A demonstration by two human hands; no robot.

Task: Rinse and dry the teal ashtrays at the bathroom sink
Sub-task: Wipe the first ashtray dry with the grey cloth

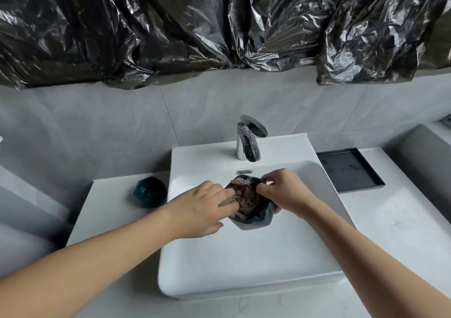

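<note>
Ashtray in work: teal ashtray [258, 216] held over the basin of the white sink [244, 264], tilted so its hollow faces up and toward the camera.
Cloth: brownish, nubby cloth [244, 197] stuffed into the ashtray's hollow, filling most of it; one corner sticks out on the left under the left fingers.
Left hand: left hand [202, 208] lies palm down over the ashtray's left rim, fingers fairly straight and close together, pressing the cloth into the hollow.
Right hand: right hand [283, 191] grips the ashtray's right side, fingers curled over the far rim and thumb bent in at the cloth's edge. Whether the thumb pinches the cloth or only the rim, cannot tell.
Second ashtray: second teal ashtray [149, 192] sits on the white counter just left of the sink, apart from both hands.
Faucet: chrome faucet [249, 139] stands behind the basin, centred; no stream visible beneath the spout.
Tray: dark rectangular tray [349, 171] rests on the counter to the sink's right.
Background: crumpled black plastic sheeting [170, 25] hangs across the wall above grey tiles.
</note>
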